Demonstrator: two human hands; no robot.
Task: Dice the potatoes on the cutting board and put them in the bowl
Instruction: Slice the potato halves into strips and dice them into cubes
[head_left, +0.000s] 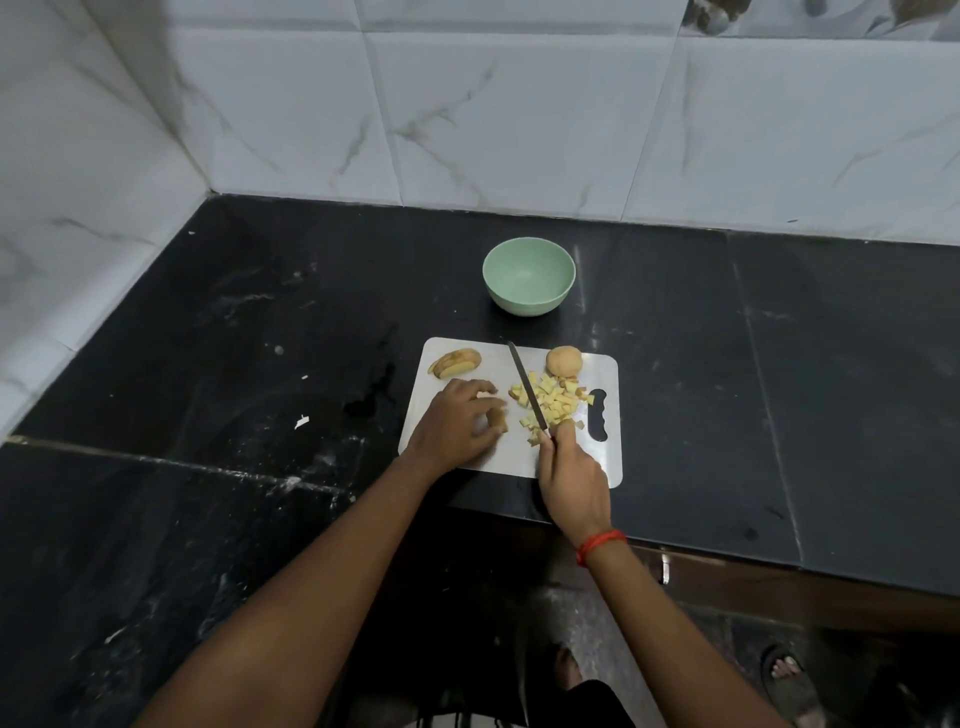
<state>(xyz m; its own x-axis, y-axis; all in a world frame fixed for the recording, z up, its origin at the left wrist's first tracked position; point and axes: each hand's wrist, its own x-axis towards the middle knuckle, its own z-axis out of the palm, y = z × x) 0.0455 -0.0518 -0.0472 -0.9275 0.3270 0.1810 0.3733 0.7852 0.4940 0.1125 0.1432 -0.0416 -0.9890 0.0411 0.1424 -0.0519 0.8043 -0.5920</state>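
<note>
Black stone counter runs into a corner of white marbled tiles, and near its front edge lies the white cutting board (605, 462). From the board, the green bowl (529, 275) stands at 12 o'clock, apart from it, and I see nothing inside it.

On the board, the diced potato (551, 399) makes a loose heap at about 3 o'clock from the middle. A round unpeeled potato (563, 361) sits at 1 o'clock, just beside the heap. A sliced potato (455, 362) lies at 10 o'clock.

The left hand (451, 427) curls its fingers around a small potato piece (498, 419) at 8 o'clock. The right hand (571, 475) is closed around the knife (525, 385). Its blade points to 11 o'clock and lies along the left side of the heap.

I judge that the dicing is about half done: one part is cut and nothing is in the bowl yet. The next move calls for bringing the held piece under the blade, with the fingertips kept back from the edge.

The knife handle is hidden inside the fist. Whether the blade touches the board or is lifted, I cannot tell. The shape of the held piece is also hard to see, because the fingers cover most of it.
</note>
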